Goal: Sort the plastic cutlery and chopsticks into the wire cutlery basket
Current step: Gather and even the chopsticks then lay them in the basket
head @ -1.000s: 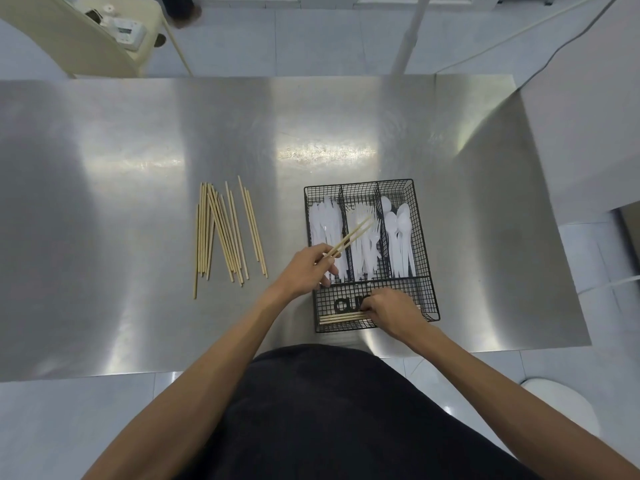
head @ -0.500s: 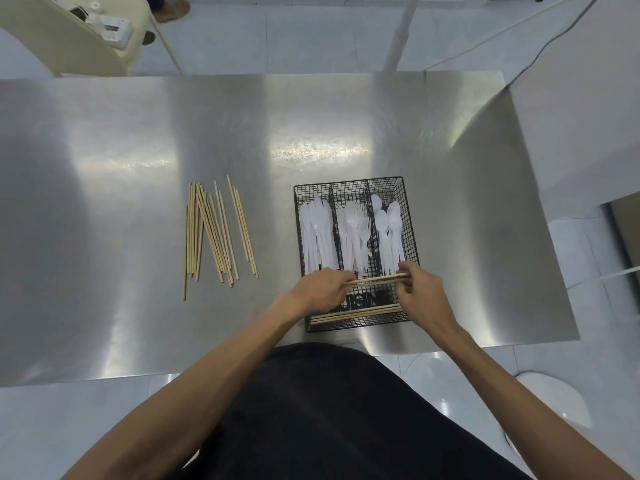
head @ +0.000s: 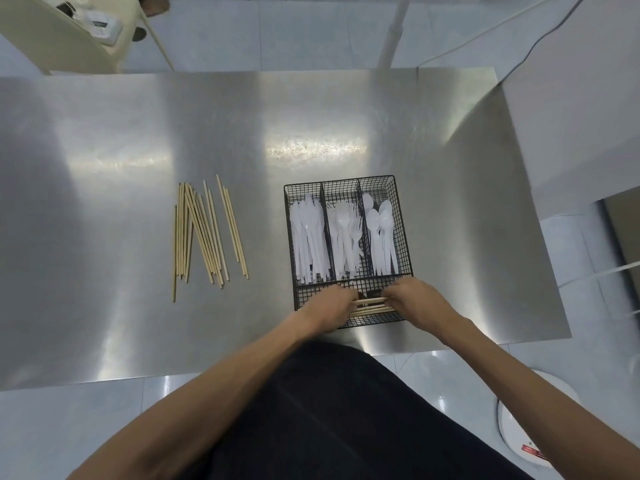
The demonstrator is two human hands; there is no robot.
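Note:
A black wire cutlery basket [head: 401, 216] stands on the steel table [head: 138, 140], right of centre. Its three long compartments hold white plastic knives [head: 308, 240], forks [head: 346, 237] and spoons [head: 381, 233]. Across the near crosswise compartment lie wooden chopsticks [head: 372, 304]. My left hand [head: 329, 310] grips their left end and my right hand [head: 414, 299] grips their right end, both low inside that compartment. A loose pile of several chopsticks [head: 204, 233] lies on the table left of the basket.
A cream chair [head: 69, 32] with a small device on it stands beyond the table's far left corner. A white pole [head: 393, 29] rises behind the far edge. A white wall or cabinet [head: 581, 98] borders the right side. A white round object [head: 526, 434] sits on the floor at lower right.
Both hands have lowered the held chopsticks from above the divider down into the near crosswise compartment, onto the ones lying there. The pile on the left has not moved.

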